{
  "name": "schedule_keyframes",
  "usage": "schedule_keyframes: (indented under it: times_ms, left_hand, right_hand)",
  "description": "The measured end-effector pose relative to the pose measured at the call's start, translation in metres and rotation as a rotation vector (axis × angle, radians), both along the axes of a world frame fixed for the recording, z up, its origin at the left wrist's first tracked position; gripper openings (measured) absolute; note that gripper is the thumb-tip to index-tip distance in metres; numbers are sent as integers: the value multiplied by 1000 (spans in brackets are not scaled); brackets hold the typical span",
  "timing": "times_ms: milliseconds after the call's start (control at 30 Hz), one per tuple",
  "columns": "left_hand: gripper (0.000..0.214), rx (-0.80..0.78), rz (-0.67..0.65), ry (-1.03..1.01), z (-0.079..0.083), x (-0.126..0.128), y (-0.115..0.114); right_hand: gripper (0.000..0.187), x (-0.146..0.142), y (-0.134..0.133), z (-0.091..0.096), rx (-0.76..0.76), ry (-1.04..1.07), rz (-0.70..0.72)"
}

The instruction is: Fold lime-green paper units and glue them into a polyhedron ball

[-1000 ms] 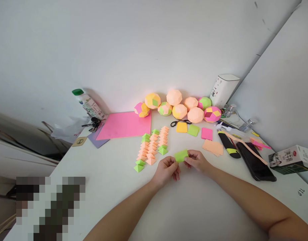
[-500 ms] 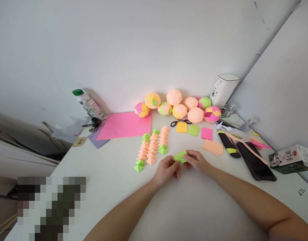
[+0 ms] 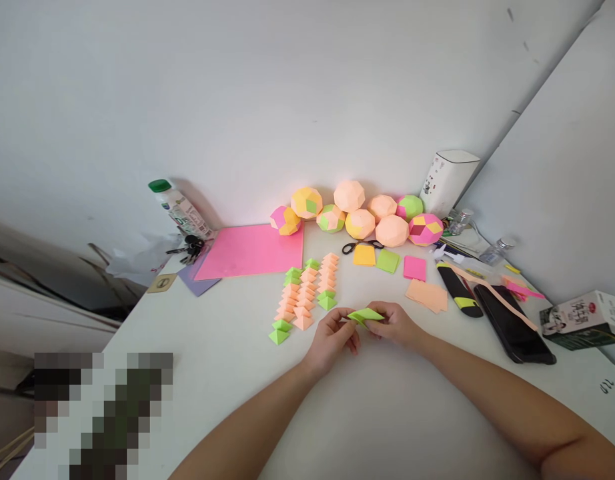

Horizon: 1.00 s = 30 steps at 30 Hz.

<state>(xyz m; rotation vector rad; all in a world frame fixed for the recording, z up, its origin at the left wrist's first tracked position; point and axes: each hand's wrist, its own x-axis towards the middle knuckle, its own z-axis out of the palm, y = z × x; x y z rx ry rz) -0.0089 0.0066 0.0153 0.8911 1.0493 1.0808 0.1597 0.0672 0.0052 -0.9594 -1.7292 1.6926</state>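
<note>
Between my two hands is a small folded piece of green paper (image 3: 366,314), slanted and pointed at its ends. My left hand (image 3: 333,338) pinches its left end between thumb and fingers. At the other end, my right hand (image 3: 395,325) grips it the same way, some fingertips hidden behind the paper. Just left of my hands, folded peach paper units (image 3: 306,289) and folded green paper units (image 3: 278,332) lie in overlapping rows. Beyond my right hand are a stack of peach paper (image 3: 427,295), pink paper (image 3: 414,268), green paper (image 3: 387,260) and orange paper (image 3: 364,255).
Several faceted paper balls (image 3: 349,196) line the wall. Black scissors (image 3: 355,247) lie before them. At right are a utility knife (image 3: 459,289), a phone (image 3: 515,325) and a carton (image 3: 582,320). A pink sheet (image 3: 252,250), keys (image 3: 192,249) and a bottle (image 3: 182,209) are at left.
The green paper has gone from a flat folded strip facing me to a slanted, pointed shape. Both hands have stayed in place, with the right fingers shifted slightly.
</note>
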Motion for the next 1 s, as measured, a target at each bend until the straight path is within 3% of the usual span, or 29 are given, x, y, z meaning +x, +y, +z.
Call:
schedule_keyframes:
  times_ms: [233,400,633,800,1000]
  left_hand:
    - [33,72,-93,86,0,3,-3]
    - [25,15,-42,161,0,6,-4]
    - [27,-39,10,80,-3,7,-1]
    - [36,-33,5,51,-2,7,-1]
    - [33,-18,29,40,-4,5,-1]
  right_hand:
    - [22,-3,-5,3,210,-150,-40]
    - [24,-3,-8,4,246,-145,-22]
    - [29,0,-6,-1,136,-68,-9]
    - [32,1,-7,3,175,-31,26]
    - [29,2,-4,3,114,-31,18]
